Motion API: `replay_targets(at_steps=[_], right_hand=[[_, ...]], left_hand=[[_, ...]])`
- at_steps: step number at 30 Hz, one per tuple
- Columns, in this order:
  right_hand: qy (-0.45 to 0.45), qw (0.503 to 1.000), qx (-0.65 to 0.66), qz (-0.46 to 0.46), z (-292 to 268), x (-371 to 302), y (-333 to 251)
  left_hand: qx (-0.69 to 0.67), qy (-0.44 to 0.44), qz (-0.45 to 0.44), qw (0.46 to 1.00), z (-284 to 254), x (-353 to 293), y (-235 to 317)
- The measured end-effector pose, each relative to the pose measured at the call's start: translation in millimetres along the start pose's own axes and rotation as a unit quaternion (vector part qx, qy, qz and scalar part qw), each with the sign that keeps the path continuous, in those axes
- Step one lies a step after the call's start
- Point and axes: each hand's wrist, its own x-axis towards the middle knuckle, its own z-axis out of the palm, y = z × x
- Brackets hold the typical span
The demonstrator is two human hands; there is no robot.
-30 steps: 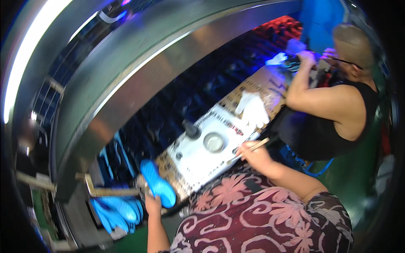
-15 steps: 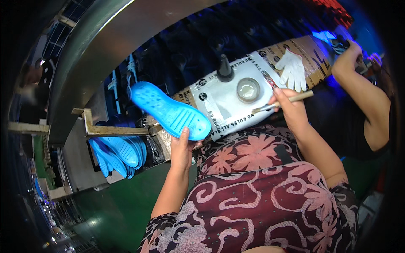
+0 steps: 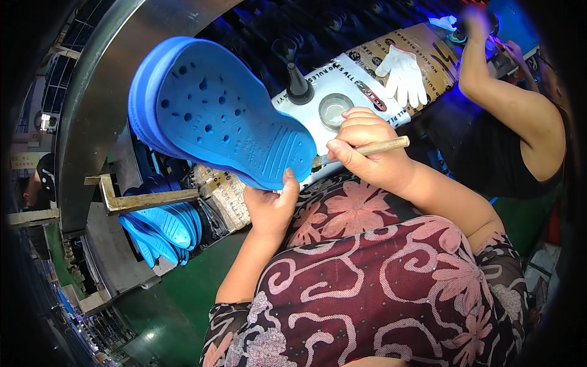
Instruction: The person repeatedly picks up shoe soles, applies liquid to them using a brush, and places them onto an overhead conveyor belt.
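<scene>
A blue shoe sole [image 3: 229, 116], dotted with holes at its broad end and ribbed near its narrow end, is raised at a tilt. My left hand [image 3: 272, 205] grips it by the narrow end, thumb on top. A darker blue layer shows along its far edge; whether that is a second sole I cannot tell. My right hand [image 3: 373, 150] is closed round a brush with a wooden handle [image 3: 391, 145]. Its head points at the narrow end of the sole; whether it touches is unclear. Beyond that hand stands a round dish [image 3: 323, 113] of pale liquid.
On the white-covered bench are a dark cone-topped bottle [image 3: 298, 85] and a red cutter [image 3: 371, 96]. A white glove [image 3: 405, 76] lies on brown cardboard. More blue soles [image 3: 165, 223] are stacked by a metal bracket [image 3: 150, 200] at left. A co-worker's arm [image 3: 504, 92] reaches in at right.
My left hand has lifted the sole closer, so it looks much larger. My right hand has moved left with the brush, toward the sole's narrow end. The whole view has shifted slightly.
</scene>
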Motion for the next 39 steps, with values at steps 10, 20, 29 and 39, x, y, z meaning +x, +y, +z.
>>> replay_targets(at_steps=[10, 20, 29, 39], right_hand=[[0.053, 0.997, -0.044, -0.028, -4.3, -4.1, 6.9], [0.051, 0.993, -0.076, -0.076, -11.0, -6.3, 11.9], [0.020, 0.994, -0.055, -0.092, -4.4, -7.9, 8.2], [0.031, 0.991, -0.056, -0.113, -1.9, -4.4, 2.4]], left_hand=[[0.006, -0.011, 0.036, 0.999, -2.6, -0.1, -0.9], [0.026, 0.010, 0.034, 0.999, -0.4, 1.5, 0.6], [0.060, -0.003, 0.107, 0.992, 2.8, 3.2, 0.0], [0.112, -0.013, 0.222, 0.969, 10.7, 10.3, 5.5]])
